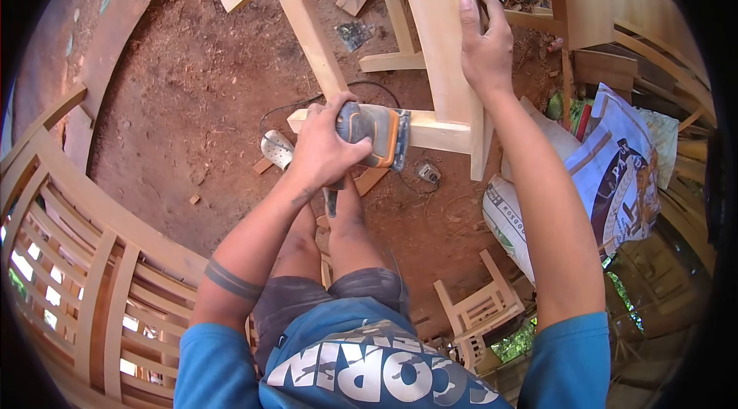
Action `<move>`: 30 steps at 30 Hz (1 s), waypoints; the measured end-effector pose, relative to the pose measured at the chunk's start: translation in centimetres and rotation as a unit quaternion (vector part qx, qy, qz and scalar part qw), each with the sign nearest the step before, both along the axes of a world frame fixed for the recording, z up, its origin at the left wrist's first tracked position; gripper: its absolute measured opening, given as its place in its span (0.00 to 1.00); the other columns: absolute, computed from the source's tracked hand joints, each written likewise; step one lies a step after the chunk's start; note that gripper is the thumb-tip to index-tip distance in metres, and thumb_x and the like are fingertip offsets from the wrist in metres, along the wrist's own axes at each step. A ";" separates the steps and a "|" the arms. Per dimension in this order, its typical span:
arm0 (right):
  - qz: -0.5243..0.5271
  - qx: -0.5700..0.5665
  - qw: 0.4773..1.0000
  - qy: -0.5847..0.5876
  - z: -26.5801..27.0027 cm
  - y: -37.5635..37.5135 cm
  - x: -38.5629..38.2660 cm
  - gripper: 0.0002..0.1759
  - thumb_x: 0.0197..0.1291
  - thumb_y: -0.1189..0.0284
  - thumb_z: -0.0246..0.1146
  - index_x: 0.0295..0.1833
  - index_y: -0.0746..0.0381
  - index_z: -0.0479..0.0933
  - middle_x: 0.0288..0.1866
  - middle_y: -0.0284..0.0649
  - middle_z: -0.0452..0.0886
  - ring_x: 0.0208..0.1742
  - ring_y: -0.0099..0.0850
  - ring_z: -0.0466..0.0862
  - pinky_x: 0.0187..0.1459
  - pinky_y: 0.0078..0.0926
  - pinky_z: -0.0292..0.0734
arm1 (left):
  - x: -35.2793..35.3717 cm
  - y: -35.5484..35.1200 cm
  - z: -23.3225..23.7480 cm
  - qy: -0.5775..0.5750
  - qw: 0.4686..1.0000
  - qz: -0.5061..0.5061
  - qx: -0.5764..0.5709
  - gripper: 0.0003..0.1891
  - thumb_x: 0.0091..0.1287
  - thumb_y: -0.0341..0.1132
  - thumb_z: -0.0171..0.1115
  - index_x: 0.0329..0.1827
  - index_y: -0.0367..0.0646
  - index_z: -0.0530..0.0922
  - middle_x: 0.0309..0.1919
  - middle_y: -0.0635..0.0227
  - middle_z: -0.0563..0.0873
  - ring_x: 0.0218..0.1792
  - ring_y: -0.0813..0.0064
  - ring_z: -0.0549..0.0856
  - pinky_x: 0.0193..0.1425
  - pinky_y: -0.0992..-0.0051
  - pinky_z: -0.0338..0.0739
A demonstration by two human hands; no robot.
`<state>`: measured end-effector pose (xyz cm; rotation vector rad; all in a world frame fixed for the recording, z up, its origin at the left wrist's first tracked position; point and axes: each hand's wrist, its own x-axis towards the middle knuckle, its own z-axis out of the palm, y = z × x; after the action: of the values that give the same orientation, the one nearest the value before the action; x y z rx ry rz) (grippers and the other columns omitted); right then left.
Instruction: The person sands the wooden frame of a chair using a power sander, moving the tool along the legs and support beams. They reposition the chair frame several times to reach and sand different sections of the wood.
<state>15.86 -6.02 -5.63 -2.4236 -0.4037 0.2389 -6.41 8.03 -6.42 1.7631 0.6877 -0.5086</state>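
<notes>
My left hand (327, 146) is wrapped round a blue-grey and orange power sander (374, 134). The sander lies against a pale wooden rail (438, 133) of a chair frame, near the middle of the view. A dark cord curves behind it over the ground. My right hand (489, 44) grips the edge of the frame's wide upright board (438, 32), its thumb on the near face and its fingers reaching round the edge. A slanting wooden leg (309, 34) meets the rail beside my left hand.
A slatted wooden bench (115, 255) fills the lower left. Printed sacks (615, 171) stand at the right, near more wooden furniture (615, 1). A white clog (277, 149) and a socket box (429, 172) are on the dirt floor. A small slatted chair (484, 305) is lower right.
</notes>
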 end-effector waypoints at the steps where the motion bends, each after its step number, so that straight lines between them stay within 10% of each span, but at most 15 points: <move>1: 0.002 0.002 1.000 -0.001 -0.2 -0.1 0.1 0.34 0.72 0.49 0.59 0.71 0.64 0.72 0.69 0.52 0.78 0.70 0.48 0.77 0.71 0.40 0.71 | -0.6 0.4 -0.5 0.000 1.000 -0.003 -0.001 0.34 0.50 0.41 0.72 0.64 0.46 0.76 0.50 0.47 0.80 0.55 0.48 0.81 0.65 0.56 0.76; 30: 0.041 0.023 0.999 -0.014 -0.7 -0.8 0.6 0.34 0.76 0.49 0.56 0.70 0.69 0.73 0.64 0.54 0.82 0.65 0.42 0.81 0.68 0.36 0.72 | -11.8 7.0 -13.3 0.048 0.995 0.076 0.044 0.33 0.48 0.39 0.76 0.61 0.50 0.77 0.50 0.49 0.82 0.55 0.50 0.82 0.65 0.58 0.77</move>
<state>16.42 -6.82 -6.36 -2.3701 -0.5160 0.2299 -18.25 15.06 -19.69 1.7606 0.9178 -0.4664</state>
